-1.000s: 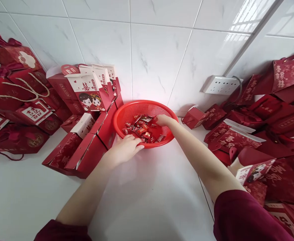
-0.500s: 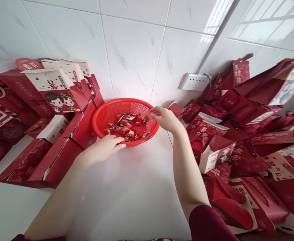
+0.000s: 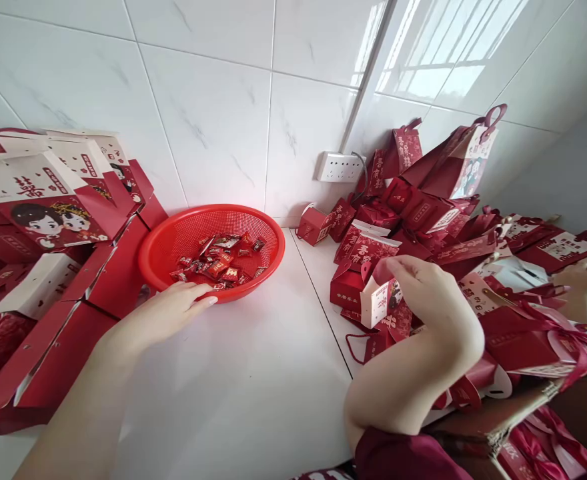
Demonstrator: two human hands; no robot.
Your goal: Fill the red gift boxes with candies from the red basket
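Note:
A red plastic mesh basket (image 3: 268,263) stands by the tiled wall, with several small wrapped candies (image 3: 218,267) lying in it. My left hand (image 3: 173,307) rests at the basket's front rim, fingers stretched out and thumb apart, holding no candy. On the right, my right hand (image 3: 418,287) is at the top of a small red and white gift box (image 3: 376,303). Its thumb and finger are closed on the box's red upper flap. The box leans among other gift boxes, and my hand hides part of it.
Large red printed cartons (image 3: 53,213) stand at the left. Red gift boxes (image 3: 418,207) crowd the right side, below a white power strip (image 3: 342,168). An open cardboard box (image 3: 493,427) sits at lower right. Another person's hand (image 3: 586,287) is at the far right.
My right hand has left the basket's right rim and moved right to the gift box, taking its flap. My left hand stays at the basket's front rim. The view has turned right.

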